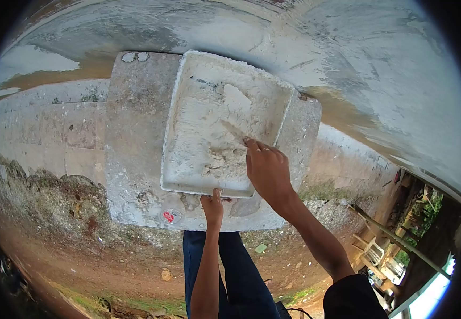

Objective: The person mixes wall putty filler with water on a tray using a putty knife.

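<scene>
A shallow rectangular tray [171, 154] lies on a stained grey slab, its inside coated with whitish, plaster-like paste [198, 127]. My left hand [213, 208] grips the tray's near rim, thumb on top and the other fingers mostly hidden below. Over the right part of the tray is my right hand [268, 173], fingers drawn together and tips close to the paste. Whatever those fingers pinch, if anything, cannot be made out. Rough, darker lumps of paste [225, 159] sit just left of my right hand.
The slab [134, 133] extends past the tray on both sides, with a red-and-white round object [171, 216] near its front edge. Behind rises a wall [347, 48] smeared with plaster. A pole [395, 239] and a plastic chair [371, 250] stand at the right.
</scene>
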Demonstrator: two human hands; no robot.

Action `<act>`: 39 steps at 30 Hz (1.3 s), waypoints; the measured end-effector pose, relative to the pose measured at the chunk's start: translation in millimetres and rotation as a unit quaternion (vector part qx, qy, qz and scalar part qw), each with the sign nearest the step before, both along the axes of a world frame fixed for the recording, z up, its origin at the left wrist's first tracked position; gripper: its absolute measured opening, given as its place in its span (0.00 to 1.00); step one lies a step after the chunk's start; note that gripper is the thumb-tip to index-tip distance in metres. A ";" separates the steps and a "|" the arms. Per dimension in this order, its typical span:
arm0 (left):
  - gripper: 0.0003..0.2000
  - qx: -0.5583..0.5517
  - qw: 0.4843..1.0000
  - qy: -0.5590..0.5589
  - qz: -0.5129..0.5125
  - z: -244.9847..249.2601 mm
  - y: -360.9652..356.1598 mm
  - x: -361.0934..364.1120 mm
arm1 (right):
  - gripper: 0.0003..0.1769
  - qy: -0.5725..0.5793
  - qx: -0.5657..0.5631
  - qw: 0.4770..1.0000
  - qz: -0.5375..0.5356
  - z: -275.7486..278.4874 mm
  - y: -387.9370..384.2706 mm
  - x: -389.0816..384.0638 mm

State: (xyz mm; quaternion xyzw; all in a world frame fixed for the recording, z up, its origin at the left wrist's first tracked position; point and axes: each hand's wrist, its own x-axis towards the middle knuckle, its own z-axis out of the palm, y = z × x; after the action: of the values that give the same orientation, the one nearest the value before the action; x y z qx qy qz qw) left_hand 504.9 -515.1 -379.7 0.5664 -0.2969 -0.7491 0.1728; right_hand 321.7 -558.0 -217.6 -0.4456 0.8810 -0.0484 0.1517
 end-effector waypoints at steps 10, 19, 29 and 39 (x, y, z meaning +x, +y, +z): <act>0.10 0.029 0.999 0.034 0.001 0.3 -2.2 2.4 | 0.14 -0.039 -0.049 0.997 0.050 -56.7 -46.3 -125.8; 0.12 0.002 0.999 0.038 -0.013 -5.1 1.4 3.6 | 0.14 -0.148 -0.044 0.986 0.059 -64.8 -56.3 -129.5; 0.10 0.025 0.999 0.027 -0.002 -5.4 2.4 4.9 | 0.13 -0.161 0.058 0.978 0.119 -50.6 -68.5 -150.9; 0.15 -0.036 0.999 -0.020 -0.030 -19.7 9.8 10.5 | 0.17 -0.167 0.202 0.953 0.151 -56.0 -92.9 -168.9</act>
State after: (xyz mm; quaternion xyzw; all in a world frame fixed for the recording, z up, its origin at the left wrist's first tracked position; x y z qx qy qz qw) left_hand 515.4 -505.3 -399.4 0.5657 -0.3437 -0.7313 0.1643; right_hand 152.8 -650.9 -273.6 -0.5186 0.7571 0.0802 0.3892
